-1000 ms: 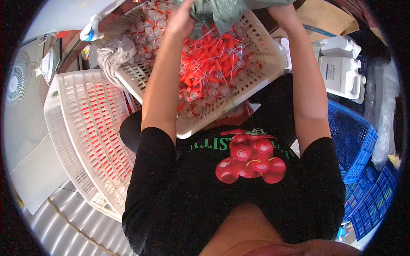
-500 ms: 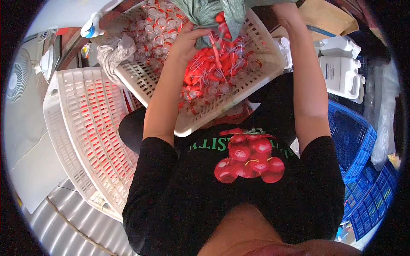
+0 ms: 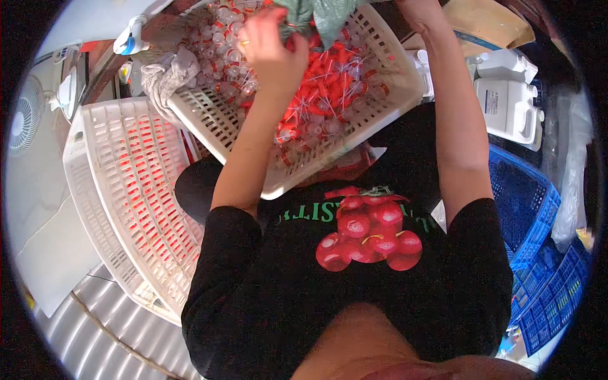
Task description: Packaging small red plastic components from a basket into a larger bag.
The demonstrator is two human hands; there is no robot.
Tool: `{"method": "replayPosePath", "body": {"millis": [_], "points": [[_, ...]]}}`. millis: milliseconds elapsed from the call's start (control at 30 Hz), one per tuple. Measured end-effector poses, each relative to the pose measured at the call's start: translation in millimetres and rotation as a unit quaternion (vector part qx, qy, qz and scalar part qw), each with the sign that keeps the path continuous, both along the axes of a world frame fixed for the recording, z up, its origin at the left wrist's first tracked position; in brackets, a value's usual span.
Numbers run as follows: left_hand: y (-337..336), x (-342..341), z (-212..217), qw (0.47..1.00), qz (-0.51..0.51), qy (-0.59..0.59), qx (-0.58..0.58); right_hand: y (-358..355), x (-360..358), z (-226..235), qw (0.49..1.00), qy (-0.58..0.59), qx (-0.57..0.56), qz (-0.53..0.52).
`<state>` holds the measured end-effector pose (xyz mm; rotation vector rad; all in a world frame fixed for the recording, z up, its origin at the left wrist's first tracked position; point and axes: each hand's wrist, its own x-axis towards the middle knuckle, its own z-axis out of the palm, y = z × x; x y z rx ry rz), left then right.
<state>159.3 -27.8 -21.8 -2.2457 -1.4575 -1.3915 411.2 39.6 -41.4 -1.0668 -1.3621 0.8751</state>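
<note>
A grey-green plastic bag [image 3: 326,19] hangs over the far end of a white slatted basket [image 3: 218,136]. My left hand [image 3: 269,47], somewhat blurred, curls its fingers and thumb about the bag's left edge. At the top rim of the picture is my right hand [image 3: 418,11], beside the bag's right side, its fingers cut off from view. Beneath the bag lies a heap of small red pieces with thin clear sticks [image 3: 323,85]. Around and under them are many small clear plastic bottle-shaped pieces with red bands [image 3: 221,47].
The basket tilts before my lap, a grey cloth [image 3: 170,79] over its left rim. More white baskets [image 3: 136,190] stand at left, near a fan [image 3: 25,117]. White jugs [image 3: 506,111], a cardboard box [image 3: 487,28] and blue crates [image 3: 522,209] are at right.
My left hand has moved up and slightly left onto the bag's edge. The bag has risen, and the red piece hanging at its mouth no longer shows there. My right arm has barely moved.
</note>
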Motion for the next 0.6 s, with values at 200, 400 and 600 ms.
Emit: {"method": "replayPosePath", "body": {"millis": [200, 400, 600], "points": [[-0.4, -6.7, 6.6, 0.995, 0.058, 0.036, 0.070, -7.7, -4.4, -2.3, 0.989, 0.141, -0.025, 0.043], [-19.3, 3.5, 6.4, 0.998, -0.057, -0.035, 0.016, -15.3, -9.5, 13.9, 0.964, 0.257, -0.072, 0.024], [-7.0, 25.2, -23.7, 0.962, -0.131, -0.044, -0.234, -28.4, -6.4, 18.1, 0.963, 0.154, -0.207, 0.074]]}}
